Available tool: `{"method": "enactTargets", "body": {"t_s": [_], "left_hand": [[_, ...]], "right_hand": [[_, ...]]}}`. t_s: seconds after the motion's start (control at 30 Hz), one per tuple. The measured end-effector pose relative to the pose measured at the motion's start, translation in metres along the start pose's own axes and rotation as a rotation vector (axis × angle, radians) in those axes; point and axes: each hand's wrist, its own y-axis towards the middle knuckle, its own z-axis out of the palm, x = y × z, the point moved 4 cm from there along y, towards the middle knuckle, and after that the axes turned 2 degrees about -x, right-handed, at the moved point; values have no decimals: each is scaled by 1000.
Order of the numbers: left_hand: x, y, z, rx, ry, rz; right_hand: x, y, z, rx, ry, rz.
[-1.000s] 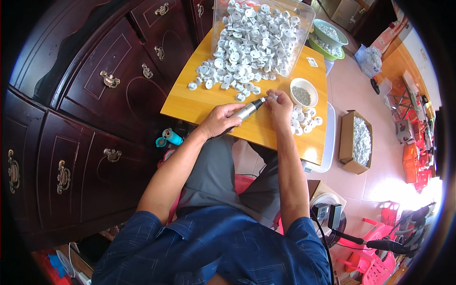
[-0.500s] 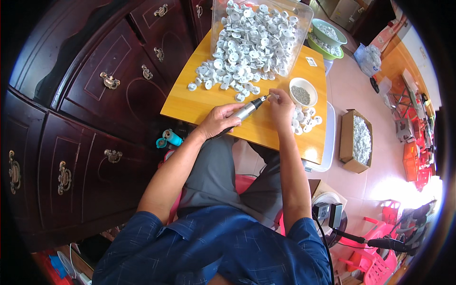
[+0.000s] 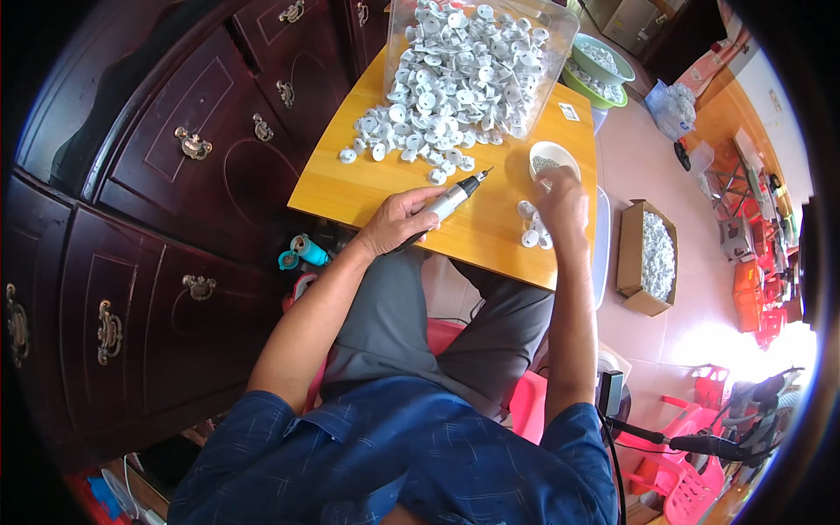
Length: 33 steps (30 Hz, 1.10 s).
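Your left hand rests on the yellow bench with its fingers wrapped around the grey body of a slim electric screwdriver. You hold the tool low and slanted, its dark tip pointing up and to the right toward the pile of white plastic parts, the tip just clear of the nearest loose pieces. Your left forearm runs straight up from the lower edge, elbow bent, wrist flat near the bench's front edge.

Your right hand is stretched farther forward, back of the hand turned up to the camera, fingers curled downward at the rim of the small white bowl of small grey pieces. Whether those fingers pinch anything cannot be told, since the hand covers its own tips. Just beside it, toward you, lies a small cluster of white parts on the bench. Your right arm is nearly straight, running along the right edge of the bench.

The main pile spills out of a clear plastic tub at the far end of the bench. Beyond it stand green bowls, and a cardboard box of white pieces sits on the floor to your right. A dark wooden cabinet stands on your left.
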Motion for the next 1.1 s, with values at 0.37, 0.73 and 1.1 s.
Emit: {"method": "enactTargets", "body": {"t_s": [0.37, 0.73, 1.1], "left_hand": [[-1, 3, 4, 2, -42, 11], [1, 3, 3, 3, -14, 11], [-4, 1, 4, -6, 9, 37]], "right_hand": [[-52, 76, 42, 372, -260, 79], [-63, 69, 37, 219, 65, 173], [-4, 19, 60, 170, 1211, 364]]}}
